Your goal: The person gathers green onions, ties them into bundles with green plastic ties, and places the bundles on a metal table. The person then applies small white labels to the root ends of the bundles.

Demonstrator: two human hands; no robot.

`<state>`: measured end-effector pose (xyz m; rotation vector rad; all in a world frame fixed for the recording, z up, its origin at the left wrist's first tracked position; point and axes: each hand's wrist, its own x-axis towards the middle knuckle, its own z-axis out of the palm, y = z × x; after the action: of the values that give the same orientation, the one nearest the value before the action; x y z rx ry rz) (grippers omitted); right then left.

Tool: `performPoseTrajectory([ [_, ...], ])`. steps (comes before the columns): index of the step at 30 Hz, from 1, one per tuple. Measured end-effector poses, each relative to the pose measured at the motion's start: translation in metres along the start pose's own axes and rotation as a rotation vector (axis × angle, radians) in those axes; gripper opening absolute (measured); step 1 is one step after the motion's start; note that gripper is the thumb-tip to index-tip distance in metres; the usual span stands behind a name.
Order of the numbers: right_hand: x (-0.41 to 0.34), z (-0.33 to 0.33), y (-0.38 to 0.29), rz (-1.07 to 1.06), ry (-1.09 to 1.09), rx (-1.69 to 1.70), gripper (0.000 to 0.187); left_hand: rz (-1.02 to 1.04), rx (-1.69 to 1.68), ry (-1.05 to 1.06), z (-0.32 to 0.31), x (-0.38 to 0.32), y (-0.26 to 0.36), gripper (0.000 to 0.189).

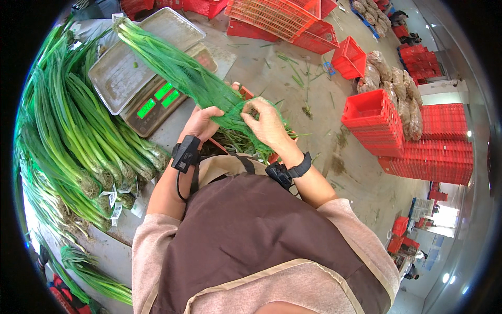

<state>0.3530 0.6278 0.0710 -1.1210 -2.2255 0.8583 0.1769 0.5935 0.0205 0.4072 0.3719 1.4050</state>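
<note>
A long bundle of green onions (pixel 168 59) in green mesh netting slants from the scale toward my body, its root end up at the far left. My left hand (pixel 202 122) is closed around the bundle's near end, thumb on top. Loose green netting (pixel 239 119) gathers at that end, and my right hand (pixel 264 121) pinches it between thumb and fingers. The bundle's far part passes over the metal pan (pixel 121 74) of a digital scale (pixel 151 106) with lit green displays. Under my hands, a red crate (pixel 219 146) holds leafy trimmings (pixel 235 140).
Netted green onion bundles (pixel 90 129) with white tags are piled on the table (pixel 117 245) at left. Red crates (pixel 274 19) stand beyond, and more are stacked (pixel 372 121) at right beside filled sacks (pixel 400 90). Leaf scraps (pixel 298 78) litter the floor. People are in the distance.
</note>
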Motion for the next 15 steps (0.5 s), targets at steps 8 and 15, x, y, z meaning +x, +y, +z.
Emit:
performPoseTrajectory([
  [8, 0.002, 0.007, 0.002, 0.199, -0.090, 0.060, 0.013, -0.001, -0.001, 0.002, -0.002, -0.004, 0.001, 0.070],
  [15, 0.000, 0.012, 0.007, 0.268, -0.087, 0.161, 0.012, -0.002, 0.024, 0.022, 0.000, -0.007, 0.003, 0.074],
])
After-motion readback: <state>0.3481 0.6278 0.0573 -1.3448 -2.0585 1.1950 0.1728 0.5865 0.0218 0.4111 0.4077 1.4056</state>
